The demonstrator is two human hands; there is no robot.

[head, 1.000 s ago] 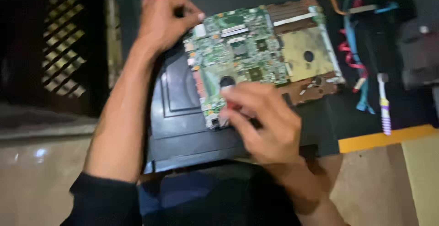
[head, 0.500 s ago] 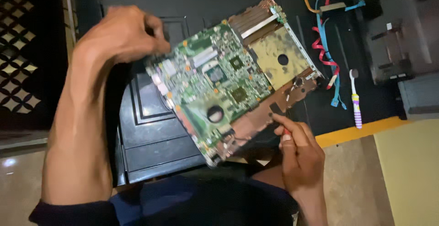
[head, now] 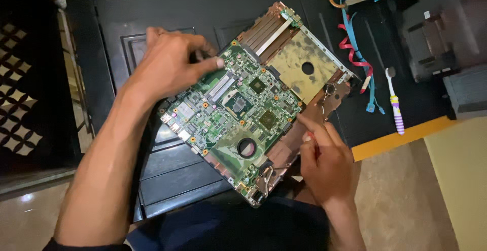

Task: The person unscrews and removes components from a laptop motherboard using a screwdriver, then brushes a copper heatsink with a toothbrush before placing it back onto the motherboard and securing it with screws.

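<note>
A green laptop circuit board [head: 238, 114] lies tilted in a brown laptop shell [head: 304, 71] on a black panelled surface [head: 152, 17]. My left hand [head: 172, 63] grips the board's upper left edge, thumb pressed on top of it. My right hand [head: 324, 154] is at the shell's lower right edge, fingers pinched on a small tool with a red part [head: 308, 137], its tip touching the shell beside the board. What the tool's tip does is hidden by my fingers.
Red, blue and orange cables [head: 355, 43] lie right of the shell. A white and purple toothbrush [head: 394, 104] lies beside them. Dark boxy parts [head: 441, 32] sit at the far right. A yellow strip [head: 401, 137] borders the beige floor [head: 406, 200].
The board has been tilted and then settled flatter in the shell. My right hand moved from the board's lower middle to the shell's right edge. My left hand shifted along the board's upper left edge.
</note>
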